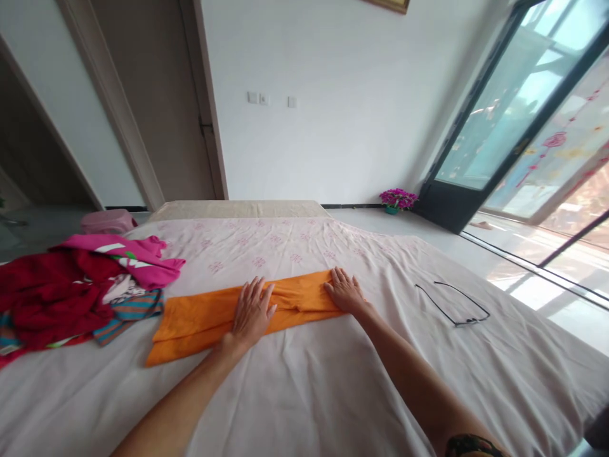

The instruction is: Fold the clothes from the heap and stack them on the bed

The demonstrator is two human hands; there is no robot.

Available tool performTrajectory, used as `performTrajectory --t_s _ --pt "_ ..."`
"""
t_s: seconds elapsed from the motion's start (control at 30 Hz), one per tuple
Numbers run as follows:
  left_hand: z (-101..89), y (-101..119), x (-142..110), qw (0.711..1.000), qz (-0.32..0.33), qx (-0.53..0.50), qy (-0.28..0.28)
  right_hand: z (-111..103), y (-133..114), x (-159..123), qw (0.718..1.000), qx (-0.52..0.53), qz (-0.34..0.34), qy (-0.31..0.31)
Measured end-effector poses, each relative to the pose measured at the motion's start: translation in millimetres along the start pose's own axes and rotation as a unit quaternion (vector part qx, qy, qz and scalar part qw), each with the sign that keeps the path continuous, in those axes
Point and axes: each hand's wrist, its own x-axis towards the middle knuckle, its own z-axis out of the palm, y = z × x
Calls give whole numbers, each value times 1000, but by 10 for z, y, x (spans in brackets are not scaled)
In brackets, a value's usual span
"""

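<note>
An orange garment (195, 320), folded into a long narrow strip, lies across the light bedsheet in front of me. My left hand (253, 311) rests flat on the middle of the strip with its fingers stretched out. At the strip's right end, my right hand (346, 292) presses down with open fingers. Small wrinkles show in the orange cloth between the two hands. I cannot tell exactly what kind of garment it is, since it is folded over on itself.
A heap of clothes (61, 292), red, pink and striped, lies on the left of the bed. Eyeglasses (469, 322) sit on the sheet (304, 393) at the right. A pink stool (108, 221) stands beyond the heap, and purple flowers (398, 198) stand by the glass door.
</note>
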Motion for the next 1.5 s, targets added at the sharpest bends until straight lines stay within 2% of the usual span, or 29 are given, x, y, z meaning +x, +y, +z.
performTrajectory --t_s 0.1,0.17,0.27,0.37,0.47,0.6,0.73,0.83,0.93,1.03,1.1,1.17,1.3,1.5 --pt "-300 -350 -285 1000 0 -21 -17 -32 -41 5 999 -25 3 21" --pt "-501 -617 -479 999 10 -29 -43 -100 -117 -32 997 -42 -9 67" --pt "-726 -975 -713 998 0 -23 -55 -210 -296 -118 986 -41 -104 124" --pt "-819 -1221 -858 998 -26 -18 -61 -234 -468 -171 980 -11 -173 95" --pt "-831 -1359 -945 997 -53 -32 -47 -173 -538 -166 988 4 -147 43" --pt "-855 -1416 -992 995 -78 -51 -41 -103 -513 -131 992 0 -124 21" --pt "-960 -1376 -905 984 -125 -57 -115 -71 -492 -106 992 -11 -126 26" --pt "-1092 -1388 -799 962 -203 -75 -168 -22 -486 -83 991 -19 -128 43" --pt "-1228 -1499 -762 942 -303 -22 -141 29 -481 -66 990 -25 -125 57" --pt "-1290 -1618 -817 910 -392 65 -122 44 -485 -69 990 -27 -124 58" --pt "-1263 -1634 -866 901 -404 81 -135 34 -495 -82 990 -26 -123 62" --pt "-1191 -1595 -894 906 -392 82 -139 19 -505 -97 990 -25 -120 68" --pt "-1025 -1494 -865 912 -384 86 -119 4 -514 -109 990 -21 -117 74" --pt "-910 -1474 -762 893 -439 -16 -96 29 -501 -86 990 -16 -117 75"
